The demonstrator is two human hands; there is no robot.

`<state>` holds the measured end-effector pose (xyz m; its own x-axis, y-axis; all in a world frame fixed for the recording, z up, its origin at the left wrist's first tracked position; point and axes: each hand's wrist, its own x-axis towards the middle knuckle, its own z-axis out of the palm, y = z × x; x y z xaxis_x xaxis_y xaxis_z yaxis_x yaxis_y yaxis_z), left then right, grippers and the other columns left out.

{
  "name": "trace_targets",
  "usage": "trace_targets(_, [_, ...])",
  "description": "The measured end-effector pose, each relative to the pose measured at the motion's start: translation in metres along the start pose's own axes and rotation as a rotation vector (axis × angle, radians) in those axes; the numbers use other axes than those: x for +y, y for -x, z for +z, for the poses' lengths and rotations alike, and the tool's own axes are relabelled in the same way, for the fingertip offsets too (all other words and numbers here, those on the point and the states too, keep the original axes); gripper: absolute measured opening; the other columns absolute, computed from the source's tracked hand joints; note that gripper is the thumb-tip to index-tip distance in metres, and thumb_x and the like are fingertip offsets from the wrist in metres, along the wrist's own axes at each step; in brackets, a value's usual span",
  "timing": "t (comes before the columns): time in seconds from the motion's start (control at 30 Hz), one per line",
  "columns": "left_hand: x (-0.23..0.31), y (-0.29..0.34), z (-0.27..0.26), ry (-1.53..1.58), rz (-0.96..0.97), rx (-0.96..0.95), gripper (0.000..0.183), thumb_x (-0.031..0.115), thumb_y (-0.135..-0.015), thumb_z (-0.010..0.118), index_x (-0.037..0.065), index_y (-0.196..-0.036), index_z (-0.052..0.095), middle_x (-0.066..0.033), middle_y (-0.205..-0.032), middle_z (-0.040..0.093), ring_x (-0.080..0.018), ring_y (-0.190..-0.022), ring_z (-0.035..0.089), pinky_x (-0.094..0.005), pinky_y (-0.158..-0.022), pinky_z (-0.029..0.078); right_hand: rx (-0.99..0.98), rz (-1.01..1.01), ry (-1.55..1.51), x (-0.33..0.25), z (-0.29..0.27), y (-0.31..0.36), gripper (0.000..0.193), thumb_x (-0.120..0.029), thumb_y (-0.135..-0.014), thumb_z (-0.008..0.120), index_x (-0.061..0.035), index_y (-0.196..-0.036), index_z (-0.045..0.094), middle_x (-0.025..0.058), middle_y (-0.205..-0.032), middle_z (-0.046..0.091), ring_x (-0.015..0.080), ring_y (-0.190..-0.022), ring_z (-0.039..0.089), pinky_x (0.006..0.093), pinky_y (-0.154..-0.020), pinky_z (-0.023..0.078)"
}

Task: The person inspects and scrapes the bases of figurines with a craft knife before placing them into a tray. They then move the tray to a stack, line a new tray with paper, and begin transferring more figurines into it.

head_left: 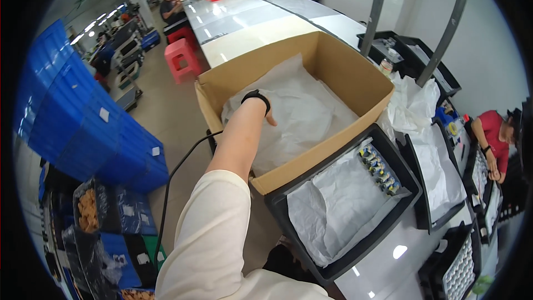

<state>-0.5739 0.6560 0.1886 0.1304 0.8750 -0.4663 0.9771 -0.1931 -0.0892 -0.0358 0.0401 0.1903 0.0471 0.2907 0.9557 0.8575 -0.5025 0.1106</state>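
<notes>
My left hand [270,115] reaches down into a large open cardboard box [350,66], a dark band around its wrist. One digit shows, stretched out against the white sheet of thin paper [300,114] that lines the box; the wrist hides the other fingers. Nothing can be seen held in this hand. The sheet is creased, and one corner stands up against the far wall of the box. Just right of the box, a black tray [411,186] lined with white paper [333,194] carries a row of small blue, yellow and dark pieces [379,171]. My right hand is out of view.
Blue plastic bins [100,111] are stacked at the left, above a container of orange-brown pieces [88,210]. A black cable [166,194] runs beside my arm. Crumpled white sheeting [411,103] and more trays lie at the right, near a person in red [491,139]. Metal posts [377,8] rise behind.
</notes>
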Motion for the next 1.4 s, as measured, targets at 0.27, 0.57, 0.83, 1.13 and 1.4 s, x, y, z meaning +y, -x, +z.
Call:
trace_targets(0.27, [-0.039, -0.029, -0.013, 0.309, 0.142, 0.34, 0.036, 0.007, -0.066, 0.05, 0.012, -0.099, 0.063, -0.013, -0.102, 0.059, -0.0269, -0.098, 0.055, -0.0338, -0.086, 0.043, -0.085, 0.315, 0.02, 0.011, -0.034, 0.057, 0.031, -0.015, -0.083, 0.044, -0.0003, -0.11, 0.043, 0.016, -0.097, 0.055, 0.0288, -0.09, 0.053, 0.0379, -0.076, 0.045])
trace_targets(0.57, [-0.078, -0.019, -0.064, 0.393, 0.242, 0.747, 0.019, 0.013, -0.073, 0.049, 0.006, -0.083, 0.064, -0.0163, -0.086, 0.061, -0.0305, -0.086, 0.057, -0.0355, -0.076, 0.045, -0.115, 0.754, 0.108, -0.043, -0.031, 0.062, 0.044, -0.004, -0.073, 0.054, -0.0009, -0.115, 0.04, 0.0143, -0.088, 0.056, 0.0257, -0.078, 0.055, 0.0351, -0.066, 0.046])
trace_targets(0.83, [0.005, -0.031, 0.031, -0.266, 0.266, -0.081, 0.066, 0.044, -0.067, 0.064, 0.019, -0.125, 0.043, -0.0211, -0.137, 0.02, -0.0365, -0.124, 0.027, -0.0426, -0.101, 0.027, -0.172, 1.024, -0.187, -0.04, -0.008, 0.093, 0.056, 0.006, -0.074, 0.045, -0.0095, -0.126, 0.035, 0.0085, -0.107, 0.047, 0.0159, -0.08, 0.049, 0.0252, -0.067, 0.044])
trace_targets(1.13, [0.044, -0.009, 0.011, 0.1, 0.302, -0.097, 0.038, 0.024, -0.074, 0.06, 0.011, -0.109, 0.057, -0.0178, -0.112, 0.054, -0.029, -0.103, 0.052, -0.0351, -0.088, 0.04, -0.817, 0.85, -0.745, -0.121, 0.108, 0.021, 0.03, 0.0, -0.076, 0.056, -0.0033, -0.106, 0.051, 0.0052, -0.079, 0.059, 0.0076, -0.065, 0.054, 0.0202, -0.056, 0.043])
trace_targets(1.4, [0.043, 0.144, -0.026, 0.514, 0.558, 0.589, 0.036, 0.005, -0.075, 0.058, 0.0, -0.11, 0.052, -0.0125, -0.108, 0.055, -0.0204, -0.094, 0.052, -0.0292, -0.08, 0.041, -1.188, 0.368, -0.674, -0.091, 0.318, -0.035, 0.058, -0.01, -0.065, 0.062, -0.0072, -0.119, 0.04, 0.0201, -0.097, 0.056, 0.0323, -0.086, 0.057, 0.0356, -0.073, 0.046])
